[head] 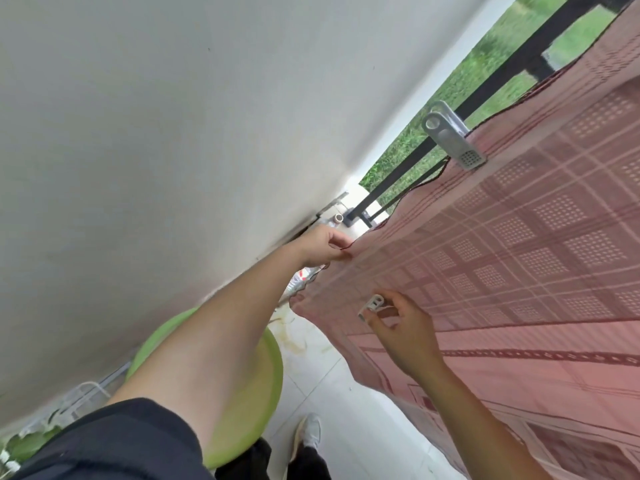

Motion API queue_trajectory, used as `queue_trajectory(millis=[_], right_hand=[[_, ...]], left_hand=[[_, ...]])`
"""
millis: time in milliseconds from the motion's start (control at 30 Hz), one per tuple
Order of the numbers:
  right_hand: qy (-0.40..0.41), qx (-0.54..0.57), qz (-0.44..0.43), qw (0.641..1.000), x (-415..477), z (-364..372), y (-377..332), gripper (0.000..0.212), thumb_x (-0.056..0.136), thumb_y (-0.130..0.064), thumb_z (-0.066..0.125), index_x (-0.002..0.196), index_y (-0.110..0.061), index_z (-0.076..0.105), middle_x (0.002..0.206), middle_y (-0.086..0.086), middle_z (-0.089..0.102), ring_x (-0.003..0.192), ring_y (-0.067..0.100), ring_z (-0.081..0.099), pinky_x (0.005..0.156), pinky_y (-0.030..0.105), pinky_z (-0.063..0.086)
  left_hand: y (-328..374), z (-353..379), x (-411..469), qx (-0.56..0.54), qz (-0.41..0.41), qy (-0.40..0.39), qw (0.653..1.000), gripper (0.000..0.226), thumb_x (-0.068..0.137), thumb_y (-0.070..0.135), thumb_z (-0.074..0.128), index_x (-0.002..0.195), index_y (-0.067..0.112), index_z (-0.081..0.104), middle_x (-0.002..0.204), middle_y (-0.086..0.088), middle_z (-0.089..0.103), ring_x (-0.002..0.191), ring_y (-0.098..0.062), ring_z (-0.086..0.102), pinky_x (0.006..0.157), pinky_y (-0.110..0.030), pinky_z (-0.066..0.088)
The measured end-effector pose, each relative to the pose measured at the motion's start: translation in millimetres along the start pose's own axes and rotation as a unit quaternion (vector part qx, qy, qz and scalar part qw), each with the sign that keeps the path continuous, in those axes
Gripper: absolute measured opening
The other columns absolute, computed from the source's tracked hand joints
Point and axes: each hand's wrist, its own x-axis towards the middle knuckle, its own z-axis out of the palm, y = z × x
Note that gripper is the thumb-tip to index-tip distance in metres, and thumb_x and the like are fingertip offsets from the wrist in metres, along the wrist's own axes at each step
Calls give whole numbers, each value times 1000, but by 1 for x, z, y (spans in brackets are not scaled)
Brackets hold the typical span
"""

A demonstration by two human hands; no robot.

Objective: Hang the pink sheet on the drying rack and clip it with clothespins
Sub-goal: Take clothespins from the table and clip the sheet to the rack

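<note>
Head view: the pink sheet (519, 254) fills the frame from 1 o'clock round to 5 o'clock. It hangs draped, and its own cloth hides whatever carries it. It looks thin, light and limp, with an open weave, so I judge it will slide and bunch easily. The best hold is probably the hemmed upper edge, pinched in the fingertips and drawn taut before a pin goes on.

A grey clothespin (453, 136) is already clamped on that edge toward 1 o'clock.

The left hand (322, 247), near the centre, has thumb and forefinger closed in a pinch on the sheet's dark-stitched edge, with the other fingers curled.

The right hand (405, 330), at 5 o'clock from the left one, is in front of the cloth. It holds a white clothespin (372, 304) between its thumb and fingertips. The pin looks small, stiff and light, and is likely best squeezed at its tail end. I cannot tell whether it is pressed open.
</note>
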Motion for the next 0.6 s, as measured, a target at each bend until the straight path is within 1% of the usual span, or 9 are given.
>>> queue_trajectory(millis=[67, 133, 233, 300, 333, 400, 467, 500, 600], right_hand=[[0, -4, -1, 1000, 4, 0, -4, 33, 82, -34, 76, 110, -44, 62, 103, -24, 66, 88, -8, 64, 70, 19, 48], [0, -5, -7, 1000, 8, -1, -9, 34, 83, -36, 76, 111, -45, 60, 103, -25, 65, 88, -9, 63, 70, 18, 48], [-5, -2, -16, 1000, 14, -6, -23, 38, 81, -41, 79, 113, -47, 59, 97, -25, 67, 90, -10, 63, 68, 9, 47], [-8, 5, -37, 999, 17, -13, -35, 33, 79, -40, 81, 103, -53, 61, 94, -30, 68, 89, -11, 64, 68, 6, 46], [-8, 7, -50, 999, 18, -17, -43, 33, 80, -40, 80, 100, -56, 60, 95, -34, 68, 89, -11, 64, 69, 5, 45], [-4, 9, -78, 997, 23, -26, -63, 32, 81, -40, 78, 101, -59, 60, 97, -36, 67, 90, -10, 65, 69, 5, 46], [0, 9, -107, 994, 31, -34, -84, 31, 82, -39, 78, 105, -55, 64, 98, -29, 69, 91, -7, 66, 68, 7, 48], [-1, 12, -117, 993, 37, -37, -94, 32, 82, -37, 78, 107, -52, 65, 97, -26, 70, 91, -6, 66, 68, 8, 50], [-13, 11, -142, 990, 55, -40, -124, 38, 82, -33, 79, 116, -41, 64, 92, -20, 70, 89, -6, 67, 70, 11, 54]], left_hand=[[-4, 1, 0, -29, -17, 71, 997, 18, 81, 5, 75, 99, 10, 77, 81, 5, 74, 81, -11, 64, 88, -38, 56], [-5, 1, 1, 2, -16, 108, 994, 19, 80, 11, 78, 99, 9, 77, 93, -2, 75, 84, -9, 64, 92, -36, 54], [-3, -1, 0, 103, 0, 75, 992, 4, 85, 22, 73, 85, 24, 77, 83, 3, 73, 72, -4, 57, 75, -27, 49], [-2, -2, -1, 185, 10, 49, 981, 20, 89, 26, 67, 70, 33, 70, 68, 3, 63, 60, -2, 48, 62, -24, 39], [-2, -2, -1, 198, 6, 40, 979, 21, 90, 25, 64, 70, 26, 68, 67, 2, 61, 60, -4, 47, 61, -24, 38], [-6, -3, 2, 188, 4, 20, 982, 18, 91, 22, 61, 78, 19, 72, 70, 1, 64, 67, -9, 50, 65, -26, 41], [-14, -3, 5, 181, 13, 4, 983, 16, 90, 19, 62, 77, 21, 71, 74, 2, 63, 74, -12, 50, 68, -27, 41], [-20, -3, 7, 191, 17, -1, 981, 9, 88, 19, 64, 85, 22, 71, 84, 1, 64, 80, -14, 52, 71, -27, 43], [-43, 0, 14, 216, -11, -12, 976, 24, 83, 22, 71, 102, 29, 59, 104, 7, 62, 97, -19, 56, 73, -28, 43]])
